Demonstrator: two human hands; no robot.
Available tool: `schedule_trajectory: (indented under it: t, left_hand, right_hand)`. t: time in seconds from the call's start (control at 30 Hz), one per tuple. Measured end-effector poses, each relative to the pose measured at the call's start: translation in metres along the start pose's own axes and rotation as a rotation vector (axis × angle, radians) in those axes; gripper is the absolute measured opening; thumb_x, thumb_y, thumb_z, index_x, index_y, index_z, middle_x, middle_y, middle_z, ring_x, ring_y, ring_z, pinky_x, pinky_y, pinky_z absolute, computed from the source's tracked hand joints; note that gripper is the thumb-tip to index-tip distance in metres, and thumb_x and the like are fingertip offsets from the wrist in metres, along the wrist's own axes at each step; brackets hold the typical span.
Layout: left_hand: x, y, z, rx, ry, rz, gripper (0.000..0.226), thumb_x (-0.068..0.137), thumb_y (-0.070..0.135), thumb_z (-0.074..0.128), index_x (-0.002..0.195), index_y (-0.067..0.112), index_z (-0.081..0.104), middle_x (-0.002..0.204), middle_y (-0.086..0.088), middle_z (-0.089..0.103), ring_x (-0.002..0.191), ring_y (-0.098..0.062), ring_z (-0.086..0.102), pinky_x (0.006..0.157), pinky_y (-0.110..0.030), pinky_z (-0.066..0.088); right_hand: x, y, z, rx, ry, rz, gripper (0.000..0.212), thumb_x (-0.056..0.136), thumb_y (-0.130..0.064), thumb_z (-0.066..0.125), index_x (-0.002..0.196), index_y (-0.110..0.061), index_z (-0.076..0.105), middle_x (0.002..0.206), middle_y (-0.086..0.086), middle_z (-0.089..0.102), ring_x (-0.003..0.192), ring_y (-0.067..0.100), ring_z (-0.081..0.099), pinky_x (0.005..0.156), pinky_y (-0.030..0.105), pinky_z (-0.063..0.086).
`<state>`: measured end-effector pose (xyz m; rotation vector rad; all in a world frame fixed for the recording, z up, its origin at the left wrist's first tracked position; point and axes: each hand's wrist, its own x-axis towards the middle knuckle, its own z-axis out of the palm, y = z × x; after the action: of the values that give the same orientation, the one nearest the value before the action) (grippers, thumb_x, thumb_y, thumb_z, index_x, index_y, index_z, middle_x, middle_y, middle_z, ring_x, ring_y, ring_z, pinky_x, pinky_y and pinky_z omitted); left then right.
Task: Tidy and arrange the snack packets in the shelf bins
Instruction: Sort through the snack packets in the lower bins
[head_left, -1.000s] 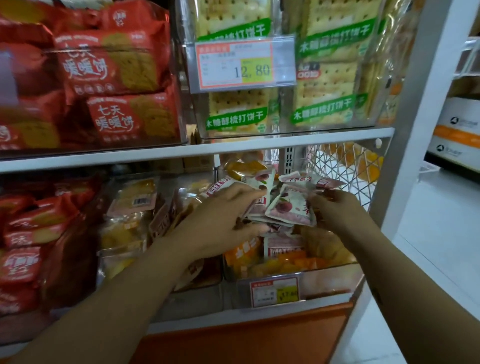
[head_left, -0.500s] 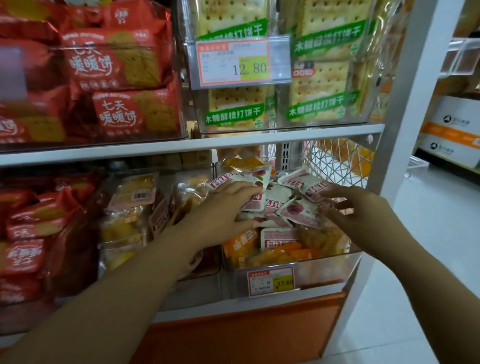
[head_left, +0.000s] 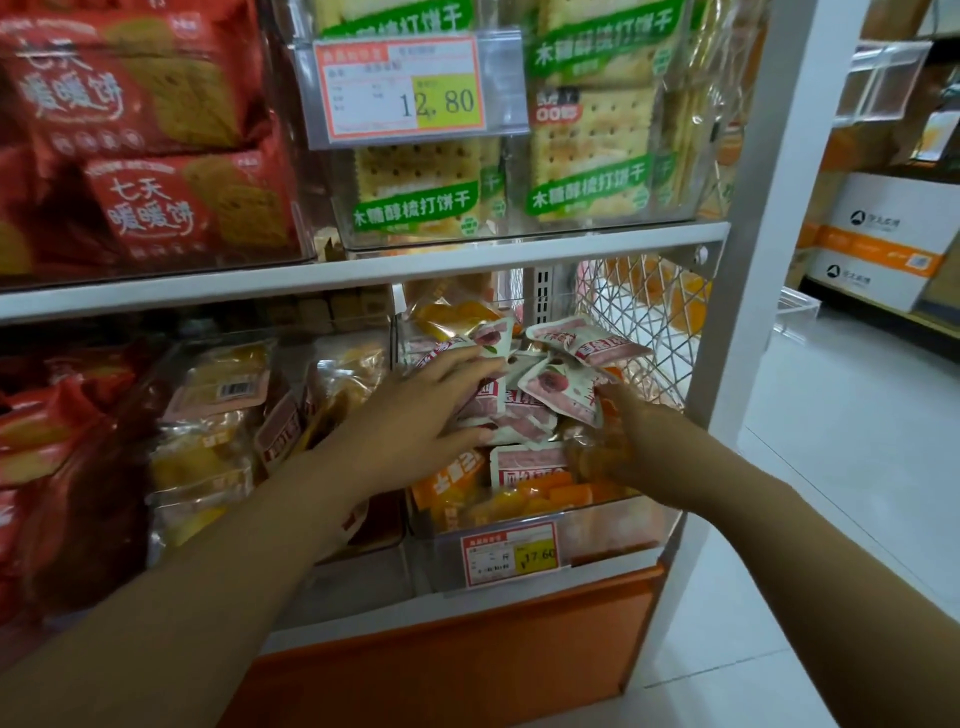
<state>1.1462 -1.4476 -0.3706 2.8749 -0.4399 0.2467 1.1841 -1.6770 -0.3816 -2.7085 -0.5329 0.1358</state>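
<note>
At the right end of the lower shelf (head_left: 363, 618) stands a clear bin (head_left: 613, 535). It holds a loose heap of pink-and-white snack packets (head_left: 524, 415) lying at all angles on top of orange packets (head_left: 457, 488). The heap fills the middle and back of the bin, and one packet juts toward the wire mesh panel (head_left: 649, 306) at the bin's right side.

The left hand (head_left: 415, 421) lies on the left side of the heap with fingers straight and spread — pressing flat on the packets and gripping nothing. The right hand (head_left: 613, 441) is near the bin's front right corner, against a packet with a red fruit picture. It is blurred — I cannot tell whether it grasps the packet or only touches it.

A price tag reading 17.60 (head_left: 511, 555) is fixed to the bin's front wall. Just to the left, a neighbouring bin (head_left: 353, 551) holds clear packs of yellow snacks (head_left: 208, 452).

On the upper shelf (head_left: 363, 270), red biscuit packs (head_left: 156, 208) stand at the left end. Green-banded cracker packs (head_left: 415, 197) stand toward the right end, behind a tag reading 12.80 (head_left: 400, 85). An orange base panel (head_left: 467, 649) runs below the lower shelf.
</note>
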Motion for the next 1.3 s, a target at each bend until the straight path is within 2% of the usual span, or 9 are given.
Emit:
schedule_trajectory:
  t: [0.13, 0.3, 0.47, 0.63, 0.77, 0.83, 1.0, 1.13, 1.3]
  left_hand:
    - [-0.004, 0.001, 0.001, -0.022, 0.000, -0.016, 0.065, 0.090, 0.047, 0.050, 0.145, 0.042, 0.016, 0.154, 0.016, 0.013, 0.138, -0.012, 0.026, 0.113, -0.046, 0.023]
    - [-0.004, 0.002, 0.002, -0.005, 0.011, -0.015, 0.065, 0.091, 0.048, 0.048, 0.145, 0.042, 0.014, 0.154, 0.016, 0.013, 0.138, -0.012, 0.026, 0.113, -0.046, 0.022]
    - [-0.006, 0.001, 0.004, -0.015, 0.035, -0.011, 0.064, 0.091, 0.046, 0.049, 0.145, 0.044, 0.014, 0.154, 0.018, 0.012, 0.138, -0.011, 0.026, 0.113, -0.044, 0.023]
    - [-0.006, 0.001, 0.005, -0.019, 0.031, -0.021, 0.063, 0.091, 0.046, 0.049, 0.144, 0.045, 0.014, 0.154, 0.018, 0.011, 0.138, -0.012, 0.026, 0.114, -0.044, 0.023]
    - [-0.007, 0.003, 0.005, -0.029, 0.033, -0.026, 0.062, 0.092, 0.045, 0.049, 0.144, 0.045, 0.015, 0.154, 0.019, 0.012, 0.138, -0.011, 0.025, 0.115, -0.044, 0.022]
    - [-0.007, 0.004, 0.004, -0.025, 0.033, -0.026, 0.062, 0.092, 0.046, 0.049, 0.144, 0.046, 0.015, 0.154, 0.019, 0.011, 0.139, -0.010, 0.023, 0.115, -0.043, 0.020]
    - [-0.007, 0.003, 0.003, -0.029, 0.039, -0.026, 0.062, 0.091, 0.047, 0.049, 0.143, 0.046, 0.016, 0.153, 0.020, 0.012, 0.138, -0.008, 0.022, 0.115, -0.042, 0.019]
    - [-0.010, 0.003, 0.001, -0.057, 0.035, -0.043, 0.062, 0.091, 0.047, 0.049, 0.144, 0.044, 0.017, 0.154, 0.019, 0.010, 0.139, -0.008, 0.018, 0.116, -0.041, 0.017]
    - [-0.038, -0.004, -0.013, -0.109, 0.090, -0.068, 0.059, 0.090, 0.044, 0.052, 0.143, 0.040, 0.027, 0.152, 0.014, 0.022, 0.135, -0.007, 0.027, 0.111, -0.030, 0.024]
  right_hand:
    - [0.007, -0.001, -0.001, -0.005, -0.009, 0.031, 0.074, 0.083, -0.041, 0.063, 0.139, -0.017, 0.021, 0.114, 0.014, 0.061, 0.095, 0.029, 0.059, 0.081, 0.038, 0.052]
    - [0.005, 0.003, -0.005, 0.092, -0.010, 0.040, 0.080, 0.076, -0.039, 0.072, 0.135, -0.013, 0.026, 0.119, 0.005, 0.057, 0.091, 0.016, 0.052, 0.076, 0.024, 0.044]
    - [0.002, 0.008, -0.006, 0.197, -0.025, 0.041, 0.080, 0.069, -0.035, 0.079, 0.127, -0.012, 0.027, 0.104, -0.005, 0.048, 0.090, 0.013, 0.048, 0.073, 0.022, 0.042]
    - [0.003, 0.014, -0.007, 0.054, -0.118, -0.011, 0.053, 0.072, -0.030, 0.076, 0.118, -0.017, 0.052, 0.111, -0.002, 0.059, 0.096, 0.017, 0.056, 0.081, 0.025, 0.048]
    - [0.000, 0.014, -0.008, 0.024, -0.160, -0.112, 0.040, 0.080, -0.024, 0.069, 0.119, -0.020, 0.059, 0.110, -0.007, 0.063, 0.099, 0.016, 0.059, 0.084, 0.024, 0.048]
    - [-0.004, 0.012, -0.011, -0.007, -0.110, -0.146, 0.031, 0.079, -0.021, 0.069, 0.110, -0.021, 0.063, 0.105, -0.006, 0.064, 0.098, 0.016, 0.060, 0.082, 0.025, 0.049]
    - [-0.031, 0.005, -0.036, 0.026, 0.108, -0.188, 0.036, 0.080, -0.018, 0.070, 0.115, -0.025, 0.062, 0.106, -0.011, 0.059, 0.101, 0.013, 0.058, 0.085, 0.023, 0.047]
    - [-0.054, 0.001, -0.050, 0.132, 0.284, -0.249, 0.033, 0.077, -0.020, 0.072, 0.108, -0.027, 0.064, 0.096, -0.017, 0.055, 0.090, 0.006, 0.053, 0.070, 0.007, 0.037]
    - [-0.072, -0.020, -0.045, 0.389, 0.388, -0.335, 0.031, 0.073, -0.030, 0.072, 0.103, -0.030, 0.063, 0.096, -0.014, 0.066, 0.089, 0.003, 0.063, 0.070, 0.012, 0.052]
